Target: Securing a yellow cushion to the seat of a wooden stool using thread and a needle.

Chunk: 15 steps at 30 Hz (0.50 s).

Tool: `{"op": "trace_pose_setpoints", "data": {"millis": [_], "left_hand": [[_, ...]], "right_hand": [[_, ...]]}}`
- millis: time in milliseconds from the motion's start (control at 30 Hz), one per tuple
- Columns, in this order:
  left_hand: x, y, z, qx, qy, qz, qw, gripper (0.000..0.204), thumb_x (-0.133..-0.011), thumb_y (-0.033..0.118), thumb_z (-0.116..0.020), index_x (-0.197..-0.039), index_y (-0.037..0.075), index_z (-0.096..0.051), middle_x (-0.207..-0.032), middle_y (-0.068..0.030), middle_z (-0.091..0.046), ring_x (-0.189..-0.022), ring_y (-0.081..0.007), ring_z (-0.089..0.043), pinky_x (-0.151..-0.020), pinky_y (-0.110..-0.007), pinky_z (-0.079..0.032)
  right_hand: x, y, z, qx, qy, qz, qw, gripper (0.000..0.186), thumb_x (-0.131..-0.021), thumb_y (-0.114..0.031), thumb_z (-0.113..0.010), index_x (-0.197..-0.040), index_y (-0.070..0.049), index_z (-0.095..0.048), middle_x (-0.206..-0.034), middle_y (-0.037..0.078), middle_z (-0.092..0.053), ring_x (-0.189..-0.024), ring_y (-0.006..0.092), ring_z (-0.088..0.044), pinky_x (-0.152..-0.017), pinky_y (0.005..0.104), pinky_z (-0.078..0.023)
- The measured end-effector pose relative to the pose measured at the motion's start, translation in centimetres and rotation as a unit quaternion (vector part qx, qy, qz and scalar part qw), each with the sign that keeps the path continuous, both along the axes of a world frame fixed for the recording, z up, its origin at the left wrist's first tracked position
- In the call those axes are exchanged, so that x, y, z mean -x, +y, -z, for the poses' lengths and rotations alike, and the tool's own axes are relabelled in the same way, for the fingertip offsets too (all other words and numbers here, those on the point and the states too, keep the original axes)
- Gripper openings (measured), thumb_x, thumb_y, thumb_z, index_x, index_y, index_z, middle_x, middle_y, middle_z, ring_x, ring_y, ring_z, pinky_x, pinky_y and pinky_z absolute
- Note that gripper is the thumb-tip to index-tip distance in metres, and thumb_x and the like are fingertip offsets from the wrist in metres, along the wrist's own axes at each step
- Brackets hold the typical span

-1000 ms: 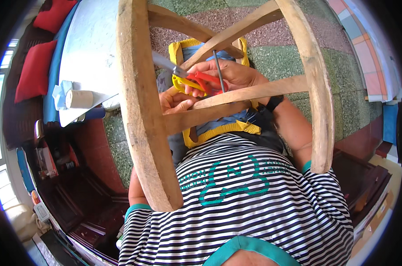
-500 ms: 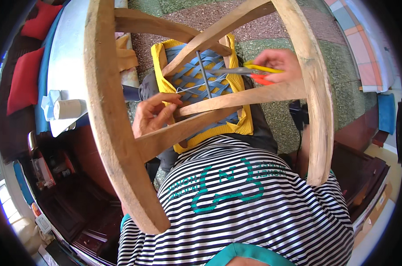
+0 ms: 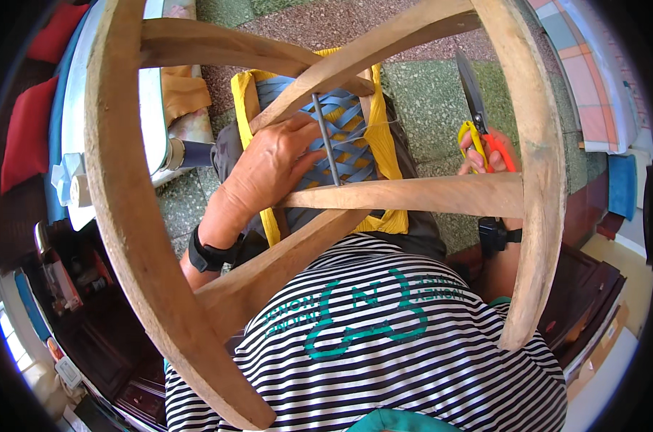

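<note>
An overturned wooden stool [image 3: 441, 193] stands over my lap, its legs and crossed rails rising toward me. Its seat underside shows blue woven strapping [image 3: 344, 144] edged with bunched yellow ribbed fabric [image 3: 388, 147]. A thin grey rod [image 3: 325, 140] crosses between the rails. My left hand [image 3: 269, 162] reaches in between the rails over the left of the strapping, fingers curled down; whatever they pinch is hidden. To the right of the seat, my right hand [image 3: 493, 153] grips scissors [image 3: 473, 93] with yellow and red handles, blades pointing up and away. A faint thread runs near the seat's right edge.
A white-topped table [image 3: 74, 108] stands at the left, with a white roll [image 3: 80, 191] on its near corner. Tan cloth [image 3: 184, 95] lies beside it. Speckled stone tiles [image 3: 420, 93] cover the floor. A checked cloth [image 3: 593, 93] hangs at the far right.
The scissors have moved off the strapping to the right and swung from pointing left to pointing up. My left hand has moved up and inward over the strapping. The stool has shifted slightly.
</note>
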<state>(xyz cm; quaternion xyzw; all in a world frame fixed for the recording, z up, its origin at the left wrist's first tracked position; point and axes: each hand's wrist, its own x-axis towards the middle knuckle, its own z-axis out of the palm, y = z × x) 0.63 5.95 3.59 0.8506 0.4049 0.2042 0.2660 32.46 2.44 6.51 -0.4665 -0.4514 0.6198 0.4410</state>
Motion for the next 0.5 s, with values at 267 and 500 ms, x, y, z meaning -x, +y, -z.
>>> {"op": "trace_pose_setpoints", "data": {"millis": [267,500], "left_hand": [[-3.1,2.3,3.5,0.113,-0.094,0.030,0.989,0.024,-0.087,0.006,-0.060,-0.109,-0.003,-0.059,-0.086,-0.0155,-0.060,-0.077,-0.0295,-0.060,-0.072,-0.038,-0.049],[-4.9,3.7,4.7,0.215,-0.062,-0.035,0.974,0.014,-0.086,0.014,-0.064,-0.086,0.000,-0.066,-0.076,-0.0106,-0.063,-0.068,-0.0201,-0.061,-0.063,-0.032,-0.048]], "right_hand": [[-2.2,0.3,1.5,-0.050,-0.056,-0.072,0.995,0.067,-0.078,-0.061,-0.066,-0.104,-0.001,-0.053,-0.075,-0.003,-0.046,-0.067,0.0031,-0.046,-0.067,0.0262,-0.049],[-5.3,0.6,4.0,0.109,-0.198,-0.168,0.960,0.020,-0.084,-0.016,-0.068,-0.095,-0.004,-0.056,-0.071,-0.007,-0.049,-0.062,0.0010,-0.044,-0.056,0.0186,-0.037]]}}
